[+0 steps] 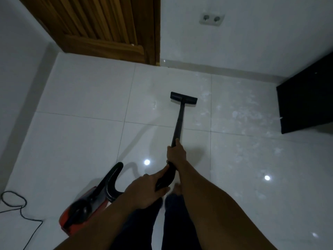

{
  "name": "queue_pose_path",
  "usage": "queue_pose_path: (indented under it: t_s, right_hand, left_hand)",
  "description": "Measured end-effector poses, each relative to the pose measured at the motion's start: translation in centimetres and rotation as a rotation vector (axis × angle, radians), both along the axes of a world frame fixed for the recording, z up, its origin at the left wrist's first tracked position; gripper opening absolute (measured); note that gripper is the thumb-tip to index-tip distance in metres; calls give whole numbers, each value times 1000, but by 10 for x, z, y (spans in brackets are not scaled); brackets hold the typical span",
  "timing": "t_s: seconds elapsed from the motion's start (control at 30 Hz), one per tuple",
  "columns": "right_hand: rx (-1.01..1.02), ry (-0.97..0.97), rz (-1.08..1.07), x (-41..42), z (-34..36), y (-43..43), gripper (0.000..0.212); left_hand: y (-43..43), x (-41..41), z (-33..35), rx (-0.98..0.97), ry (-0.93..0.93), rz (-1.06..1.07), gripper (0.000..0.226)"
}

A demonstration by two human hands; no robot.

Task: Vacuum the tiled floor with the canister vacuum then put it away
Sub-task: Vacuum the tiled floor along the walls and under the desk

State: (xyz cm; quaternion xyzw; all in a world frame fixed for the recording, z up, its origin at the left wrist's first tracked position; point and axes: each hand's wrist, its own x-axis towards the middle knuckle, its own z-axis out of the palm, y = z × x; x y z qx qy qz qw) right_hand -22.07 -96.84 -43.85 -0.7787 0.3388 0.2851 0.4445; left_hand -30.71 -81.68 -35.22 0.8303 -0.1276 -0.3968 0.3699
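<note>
A red and black canister vacuum [84, 212] sits on the white tiled floor [81, 138] at my lower left. Its black hose [115, 175] arcs up from the body towards my hands. The black wand [178, 121] reaches forward to a flat black floor head [183, 98] resting on the tiles near the far wall. My right hand [175, 153] grips the wand's upper end. My left hand [149, 190] holds the black handle [166, 179] just behind it.
A wooden door [100, 27] stands at the back left. A double wall socket [211, 19] is on the far wall. A black cabinet [306, 101] stands at the right. A black power cord [19, 208] loops on the floor at the far left. White dust patches [243, 114] lie right of the head.
</note>
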Motion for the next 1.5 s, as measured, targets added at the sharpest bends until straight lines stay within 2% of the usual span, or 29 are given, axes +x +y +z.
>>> queue_pose_path:
  t_s: [0.2,0.3,0.37,0.47,0.57,0.83,0.93,1.23,1.5]
  right_hand:
    - [-45,25,76,-86,8,-8,64]
    - [-40,5,74,-132,14,-7,54]
    - [-19,-20,63,-174,20,-9,49]
    - [-11,-34,99,-235,18,-12,56]
    - [26,-10,-23,-293,18,-19,65]
    - [41,47,-152,-435,16,-10,67]
    - [22,41,-159,-487,27,-2,68]
    - [-61,74,-181,-634,52,49,69]
    - [-9,115,-267,-772,44,78,65]
  left_hand:
    - [-6,-83,-6,8,-26,-37,74]
    - [-2,-131,-17,76,-27,-48,80]
    - [-4,-173,-15,50,-34,-41,83]
    - [-9,-235,-14,-3,-1,-38,85]
    - [-14,-290,-12,47,-4,-58,81]
    - [-5,-402,17,111,8,-224,76]
    - [9,-445,24,97,8,-289,76]
    - [68,-576,32,16,40,-312,75]
    - [95,-693,39,2,88,-406,74]
